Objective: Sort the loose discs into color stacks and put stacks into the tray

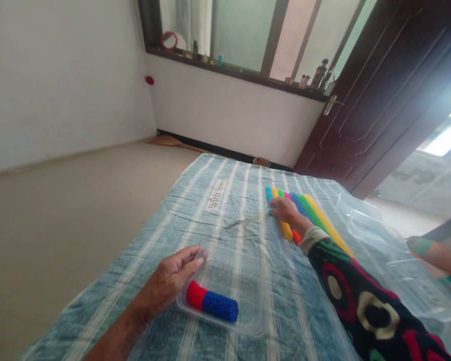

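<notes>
**On striped blue cloth [244, 240]: crocheted rods [311, 213] under right grip [285, 210]**

At far right, the rods are pressed by the right grip, fingers together. At near left, a slightly spread left grip [169, 281] is held at a clear plastic tray [248, 313] holding a red-and-blue crocheted tube [212, 302].

**Colours in your view.** The striped cloth [225, 235] before you: faded teal-blue, with white lengthwise stripes. The crocheted roll [210, 301] nearest you: red at one end, bright blue along the rest. The crocheted rods [315, 218] by your right side, from left: sky blue, yellow, green, pink, deep blue, green, yellow, with an orange-red end showing below. Your patterned sleeve [361, 296]: black, with red, cream and green rings and bands. The door [361, 100] at upper right: dark reddish brown.
</notes>
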The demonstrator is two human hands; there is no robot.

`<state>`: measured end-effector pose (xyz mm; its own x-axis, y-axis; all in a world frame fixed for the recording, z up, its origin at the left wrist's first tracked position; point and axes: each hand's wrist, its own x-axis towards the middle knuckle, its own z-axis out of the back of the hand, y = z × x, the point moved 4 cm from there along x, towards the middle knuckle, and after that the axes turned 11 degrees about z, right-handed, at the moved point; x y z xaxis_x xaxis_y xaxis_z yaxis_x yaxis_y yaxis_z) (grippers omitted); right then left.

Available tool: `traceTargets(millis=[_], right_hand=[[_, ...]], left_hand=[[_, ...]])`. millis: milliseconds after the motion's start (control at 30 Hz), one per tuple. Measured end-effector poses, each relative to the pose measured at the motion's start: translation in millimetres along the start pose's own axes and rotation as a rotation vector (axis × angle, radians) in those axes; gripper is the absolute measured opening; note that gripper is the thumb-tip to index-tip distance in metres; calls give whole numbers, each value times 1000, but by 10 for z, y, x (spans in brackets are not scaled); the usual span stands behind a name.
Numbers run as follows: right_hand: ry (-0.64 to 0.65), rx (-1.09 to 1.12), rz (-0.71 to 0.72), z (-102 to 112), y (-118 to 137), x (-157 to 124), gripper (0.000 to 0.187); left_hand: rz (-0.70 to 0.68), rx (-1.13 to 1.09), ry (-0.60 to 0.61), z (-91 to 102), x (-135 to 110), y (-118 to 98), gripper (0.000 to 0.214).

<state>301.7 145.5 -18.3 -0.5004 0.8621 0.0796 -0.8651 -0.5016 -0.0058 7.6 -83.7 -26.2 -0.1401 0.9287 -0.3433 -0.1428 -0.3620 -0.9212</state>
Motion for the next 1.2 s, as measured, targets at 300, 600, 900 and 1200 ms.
traceTargets(millis=[300, 600, 900, 1200], right_hand=[[4, -14, 20, -15, -52, -31, 31], [0, -26, 15, -6, -57, 2, 31], [-1, -15, 14, 0, -67, 47, 35], [8, 2, -1, -2, -97, 73, 39]], left_hand=[[6, 13, 26, -47, -60, -96, 48], [3, 1, 35, -5, 16, -11, 43], [-17, -25, -58, -38, -23, -13, 40], [-6, -8, -14, -1, -19, -62, 39]])
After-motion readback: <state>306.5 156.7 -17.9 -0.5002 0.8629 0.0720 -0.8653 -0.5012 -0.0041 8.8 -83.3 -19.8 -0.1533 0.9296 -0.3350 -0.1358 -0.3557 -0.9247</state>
